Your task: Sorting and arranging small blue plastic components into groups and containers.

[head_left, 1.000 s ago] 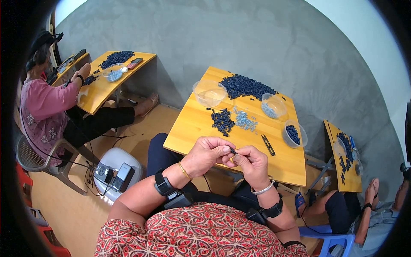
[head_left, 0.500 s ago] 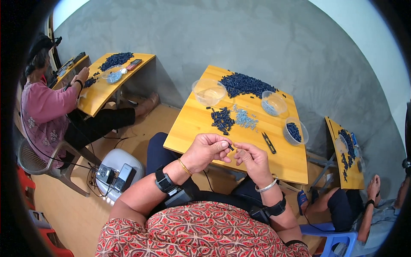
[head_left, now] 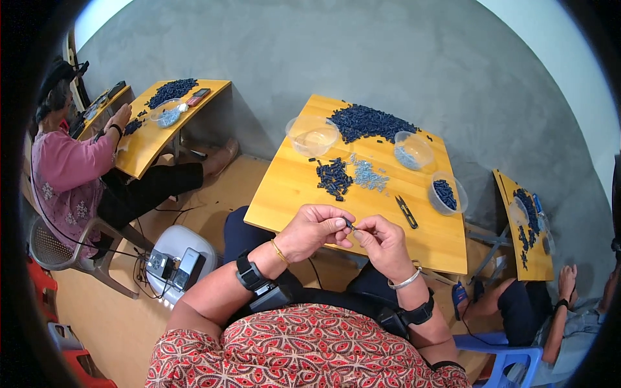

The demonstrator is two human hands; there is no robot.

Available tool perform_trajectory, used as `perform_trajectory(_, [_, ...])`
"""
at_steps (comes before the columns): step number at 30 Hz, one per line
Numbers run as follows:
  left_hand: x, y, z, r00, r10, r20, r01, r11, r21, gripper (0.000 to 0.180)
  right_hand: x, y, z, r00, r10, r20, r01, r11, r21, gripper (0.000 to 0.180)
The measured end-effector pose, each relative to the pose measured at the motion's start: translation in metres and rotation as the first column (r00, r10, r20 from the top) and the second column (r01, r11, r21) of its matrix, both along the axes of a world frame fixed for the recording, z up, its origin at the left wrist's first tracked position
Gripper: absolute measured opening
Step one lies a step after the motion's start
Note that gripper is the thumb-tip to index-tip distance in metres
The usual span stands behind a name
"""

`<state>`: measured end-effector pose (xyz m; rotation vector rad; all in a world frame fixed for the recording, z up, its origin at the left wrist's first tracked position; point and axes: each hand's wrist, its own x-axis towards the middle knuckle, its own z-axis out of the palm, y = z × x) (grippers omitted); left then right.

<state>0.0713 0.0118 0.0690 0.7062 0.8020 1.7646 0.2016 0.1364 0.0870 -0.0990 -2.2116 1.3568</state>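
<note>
Over the near edge of the table, my left hand (head_left: 315,227) pinches a small dark blue tube-shaped piece (head_left: 348,224) between thumb and fingers. My right hand (head_left: 383,242) meets it from the other side, its thumb and forefinger closed at the piece's near end. What lies between the right fingertips is too small to make out. Just beyond my hands are a loose pile of dark blue pieces (head_left: 333,178) and a scatter of small light blue bits (head_left: 370,176). Black thread snips (head_left: 406,212) lie right of them on the yellow wooden table (head_left: 284,200).
A large dark blue heap (head_left: 369,123) covers the table's far side. Around it stand a clear bowl (head_left: 310,137), a tub with light blue bits (head_left: 415,143) and a tub of dark pieces (head_left: 454,202). People sit at side tables left and right.
My right hand has come in to the left, and its fingertips have closed at the piece's end. The left hand keeps its pinch. The view has shifted slightly.
</note>
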Motion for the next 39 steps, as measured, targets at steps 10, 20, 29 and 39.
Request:
perform_trajectory(10, [-0.002,0.001,-0.005,1.0,-0.009,0.019,0.009,1.0,0.001,0.017,0.0,0.001,-0.001,0.999,0.034,0.041,-0.037,0.997,0.061,0.005])
perform_trajectory(20, [-0.024,0.029,-0.042,0.844,0.126,-0.521,-0.201,0.976,-0.089,0.01,-0.026,0.025,-0.04,0.999,-0.045,0.015,0.037,0.944,0.326,0.005])
perform_trajectory(29, [-0.033,0.048,-0.077,0.249,0.185,-0.951,-0.354,0.931,0.089,0.01,-0.04,0.042,-0.091,0.986,-0.164,0.025,0.134,0.873,0.468,0.005])
perform_trajectory(39, [-0.035,0.048,-0.084,0.117,0.224,-0.968,-0.28,0.942,0.185,0.006,-0.06,0.046,-0.079,0.935,-0.347,0.073,0.324,0.92,0.219,0.009])
